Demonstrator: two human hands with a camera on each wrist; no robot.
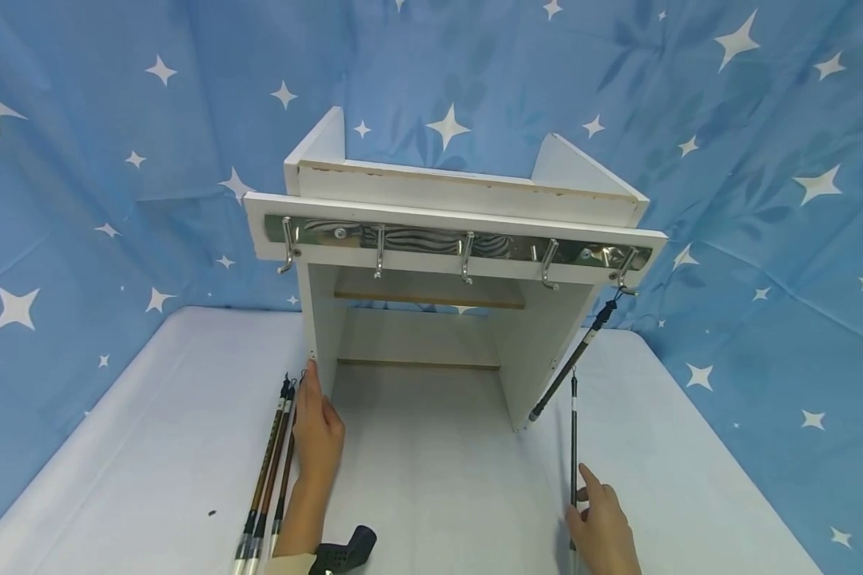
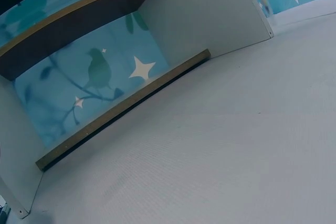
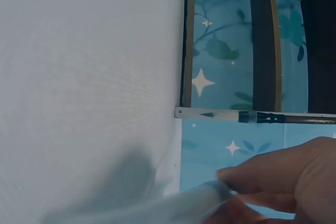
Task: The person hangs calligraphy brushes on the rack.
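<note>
Brush (image 1: pixel 574 447) sits right of the shelf (image 1: pixel 424 267), pinched between the right hand's (image 1: pixel 604 527) thumb and finger; bottom end's cut off up top, bristles blurry close up. Left hand's (image 1: pixel 320 435) fingers look straightish, grip nothing visible, and partly hide another brush (image 1: pixel 285 479).

The left hand (image 1: pixel 320 431) stretches its fingers (image 1: pixel 312 387) forward, forearm (image 1: pixel 305 515) behind them; the right hand (image 1: pixel 606 527) pinches, its thumb (image 1: pixel 574 523) set back from the index fingertip (image 1: pixel 584 469).

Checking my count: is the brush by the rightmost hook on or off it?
On: the brush hangs by its loop from the rightmost hook.
</note>
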